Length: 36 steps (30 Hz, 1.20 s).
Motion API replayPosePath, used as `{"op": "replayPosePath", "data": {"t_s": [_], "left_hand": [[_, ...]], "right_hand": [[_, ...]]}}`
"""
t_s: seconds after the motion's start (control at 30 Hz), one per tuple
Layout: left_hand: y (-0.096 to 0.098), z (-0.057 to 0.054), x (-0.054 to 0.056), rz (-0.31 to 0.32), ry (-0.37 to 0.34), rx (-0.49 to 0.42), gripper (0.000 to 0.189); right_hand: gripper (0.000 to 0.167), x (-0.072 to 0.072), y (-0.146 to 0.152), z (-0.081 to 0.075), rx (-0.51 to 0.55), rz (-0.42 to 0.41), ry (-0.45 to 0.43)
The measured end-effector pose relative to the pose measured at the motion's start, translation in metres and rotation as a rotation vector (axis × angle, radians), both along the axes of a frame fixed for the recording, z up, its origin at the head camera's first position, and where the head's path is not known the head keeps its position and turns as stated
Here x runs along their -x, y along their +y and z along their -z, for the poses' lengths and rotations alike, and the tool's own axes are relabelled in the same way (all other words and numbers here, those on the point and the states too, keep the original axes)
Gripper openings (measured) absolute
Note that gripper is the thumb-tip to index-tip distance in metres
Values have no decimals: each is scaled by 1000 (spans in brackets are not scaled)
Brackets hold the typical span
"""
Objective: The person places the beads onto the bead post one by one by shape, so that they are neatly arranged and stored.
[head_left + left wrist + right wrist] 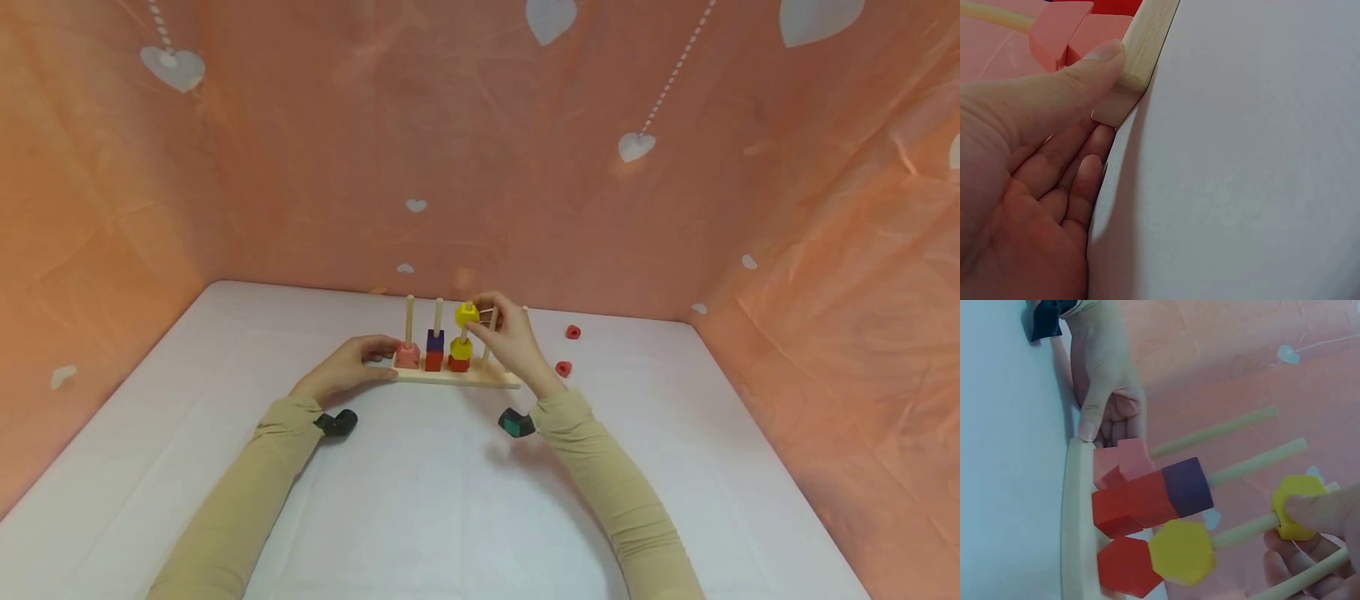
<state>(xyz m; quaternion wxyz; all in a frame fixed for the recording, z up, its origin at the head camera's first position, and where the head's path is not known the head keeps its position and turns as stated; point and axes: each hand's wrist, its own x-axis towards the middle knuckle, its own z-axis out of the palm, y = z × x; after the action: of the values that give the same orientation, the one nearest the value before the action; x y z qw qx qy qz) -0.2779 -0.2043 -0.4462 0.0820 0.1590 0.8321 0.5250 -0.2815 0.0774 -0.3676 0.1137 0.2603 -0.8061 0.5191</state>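
A wooden peg board (450, 378) with upright pegs stands on the white table. My left hand (348, 364) holds its left end, the thumb (1094, 72) on the base beside the pink blocks (407, 357). On the second peg, a purple block (1189, 486) sits above red ones (1147, 503). The third peg carries a red hexagonal bead (1125, 565) with a yellow hexagonal bead (1182, 551) over it. Near that peg's top, my right hand (516, 335) pinches another yellow hexagonal bead (465, 315), the peg's tip showing through it. Right-hand fingers partly hide the pegs farther right.
Two loose red beads lie on the table right of the board, one farther back (573, 332) and one nearer (564, 369). Dark wrist devices sit at the left (339, 422) and right (516, 422) cuffs. A pink curtain (465, 167) with hearts surrounds the table.
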Motion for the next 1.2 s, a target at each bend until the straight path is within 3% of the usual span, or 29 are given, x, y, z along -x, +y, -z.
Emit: {"op": "replayPosePath", "data": {"t_s": [0.3,0.5,0.6,0.73,0.83,0.93,1.1,1.2], "left_hand": [[-1,1,1,1,-1,-3,62],[-2,4,4,19,28,4,62],[-1,3,5,17,35,-6,60],[0,1,5,13,35,-11,58],[0,1,5,13,33,-6,58],[0,1,5,14,36,-3,58],[0,0,3,12,32,2,58],[0,0,2,12,21,1,59]], "right_hand": [[43,1,-1,13,75,-19,-81],[42,4,-1,23,84,-17,-83],[40,-6,-2,15,85,-36,-84],[36,-7,-2,18,94,-32,-86],[34,3,-1,31,100,-11,-75],[33,2,-1,33,97,-5,-73],[34,-1,1,32,85,1,-91],[37,-12,5,22,77,-25,-89]]}}
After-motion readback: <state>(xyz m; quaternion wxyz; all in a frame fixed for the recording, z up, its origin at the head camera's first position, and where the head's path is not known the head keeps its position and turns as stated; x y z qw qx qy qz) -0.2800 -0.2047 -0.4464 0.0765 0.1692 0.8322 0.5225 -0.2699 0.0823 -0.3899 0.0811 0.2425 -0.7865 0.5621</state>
